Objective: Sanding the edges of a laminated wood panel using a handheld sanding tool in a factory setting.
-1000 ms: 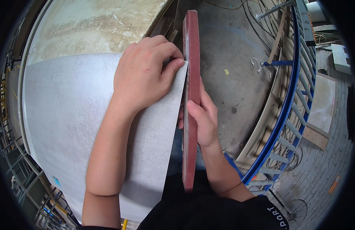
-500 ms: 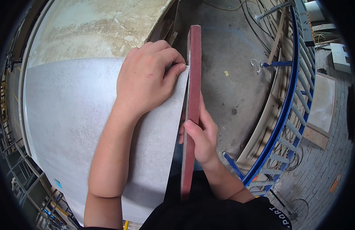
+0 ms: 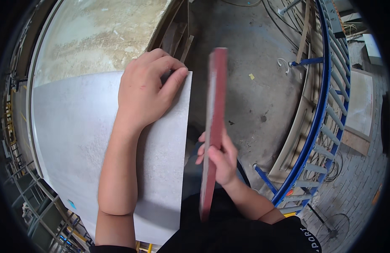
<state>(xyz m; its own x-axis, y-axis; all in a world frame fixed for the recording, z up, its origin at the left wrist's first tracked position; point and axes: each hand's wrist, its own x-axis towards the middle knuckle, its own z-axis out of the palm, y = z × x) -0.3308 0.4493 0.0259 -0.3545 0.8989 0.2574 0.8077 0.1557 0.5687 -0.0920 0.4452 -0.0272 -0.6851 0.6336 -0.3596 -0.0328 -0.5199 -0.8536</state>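
Note:
A wide, pale grey sheet (image 3: pixel 77 126) with a mottled surface lies on the worktable at my left. My left hand (image 3: pixel 146 90) rests on its far right corner, thumb and fingers pinched at the edge. A long, narrow sanding board (image 3: pixel 218 97), faced in reddish-brown abrasive, stands on edge in my right hand (image 3: pixel 225 162). My thumb is on the near side and my fingers wrap behind the board, partly hidden. A gap separates the board from the sheet's right edge. The board is slightly smeared by motion.
Beyond the sheet, the worktable's stained, beige top (image 3: pixel 98 33) shows. A blue-framed roller conveyor (image 3: pixel 319 126) curves along the right. Cables (image 3: pixel 283 21) and a yellow scrap (image 3: pixel 251 76) lie on the concrete floor. Metal racks (image 3: pixel 39 211) stand at the lower left.
The sanding board has moved away from the sheet's right edge, opening a gap between them, and leans a little more. My left hand still pinches the corner. The whole view has shifted slightly.

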